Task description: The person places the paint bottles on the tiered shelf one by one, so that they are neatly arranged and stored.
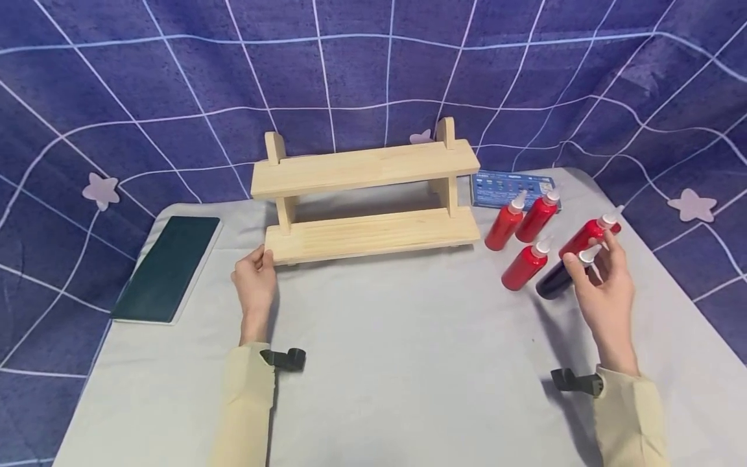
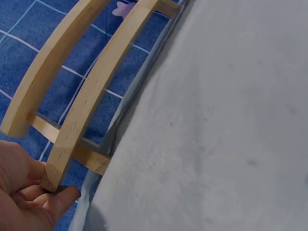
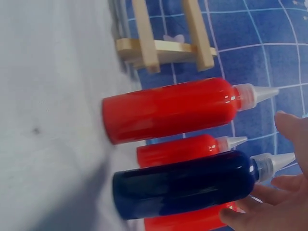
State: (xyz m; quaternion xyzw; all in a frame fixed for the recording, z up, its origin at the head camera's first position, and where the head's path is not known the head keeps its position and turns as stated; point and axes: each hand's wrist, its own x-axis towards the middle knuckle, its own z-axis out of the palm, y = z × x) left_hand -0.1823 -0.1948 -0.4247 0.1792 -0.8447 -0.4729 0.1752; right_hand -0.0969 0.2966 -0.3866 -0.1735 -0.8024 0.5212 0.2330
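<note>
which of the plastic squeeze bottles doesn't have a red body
The dark navy-blue plastic bottle with a white conical nozzle, right by the fingers of the right hand; the others visible are red plastic bottles.

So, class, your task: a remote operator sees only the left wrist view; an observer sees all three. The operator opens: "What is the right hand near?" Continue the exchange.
Observer: The right hand is at the top of a dark blue bottle; I can't tell whether it touches.
Operator: Anything past the far end of the wooden shelf, away from the left hand?
Observer: Yes, several red bottles stand there.
Operator: And on the left hand's outer side?
Observer: A dark green book-like item lies flat.
</note>
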